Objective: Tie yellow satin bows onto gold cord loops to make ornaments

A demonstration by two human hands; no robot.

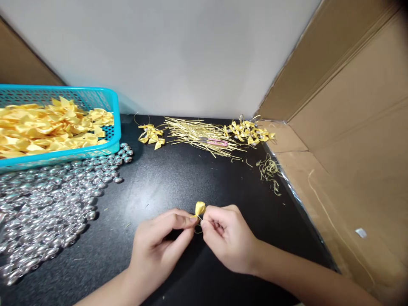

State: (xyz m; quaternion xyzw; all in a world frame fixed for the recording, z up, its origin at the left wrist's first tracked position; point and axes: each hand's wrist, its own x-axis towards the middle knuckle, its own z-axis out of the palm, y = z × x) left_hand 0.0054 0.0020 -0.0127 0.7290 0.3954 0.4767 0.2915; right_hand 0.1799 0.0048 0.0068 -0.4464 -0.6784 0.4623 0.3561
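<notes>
Small yellow ribbon bow (200, 208) w/ thin gold wire, pinched btwn left hand (159, 244) & right hand (228, 242), fingertips closed on it. Probably light, soft, crushable; best gripped at centre knot. Silver beads (47, 208) left of bow.

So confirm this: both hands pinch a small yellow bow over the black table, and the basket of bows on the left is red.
Wrong on the colour. The head view shows the basket is turquoise, not red. The rest stands: left hand and right hand pinch the yellow bow over the black table.

no readable text, labels, brands or numbers, plain cardboard, plain basket, nothing printed
</notes>
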